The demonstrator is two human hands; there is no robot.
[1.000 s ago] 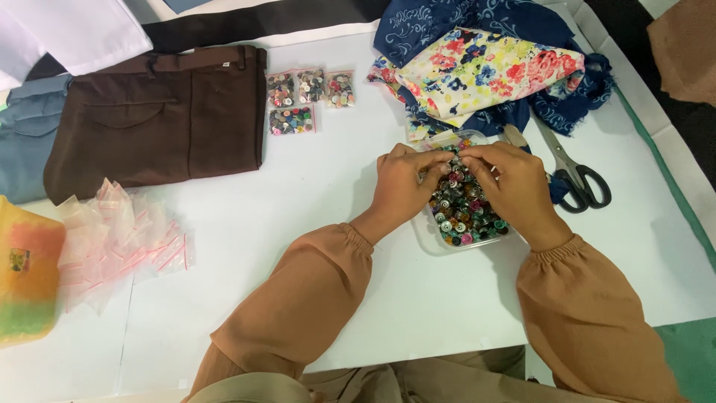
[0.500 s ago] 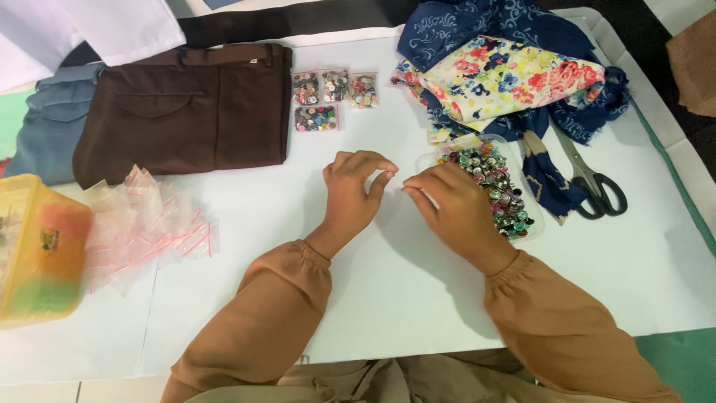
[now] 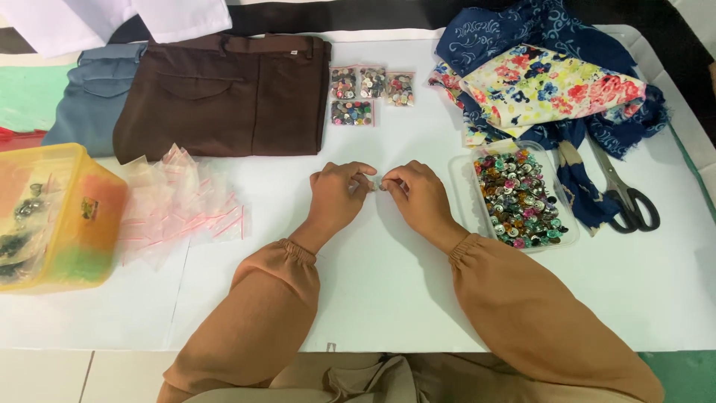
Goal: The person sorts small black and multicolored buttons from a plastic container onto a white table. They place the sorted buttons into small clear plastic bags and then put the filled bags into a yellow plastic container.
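My left hand and my right hand meet fingertip to fingertip over the white table. Together they pinch a small clear bag that looks to hold a few buttons; most of it is hidden by my fingers. A clear tray heaped with several coloured buttons sits just right of my right hand. Several filled button bags lie further back, beyond my hands.
A pile of empty clear zip bags lies to the left, beside a yellow plastic box. Brown trousers and a blue garment lie at the back left. Floral and blue fabric and scissors are at the right.
Both hands have come away from the button tray and moved left to the open table, still pinched together on the small bag. The view has shifted, and the yellow box is now in sight.
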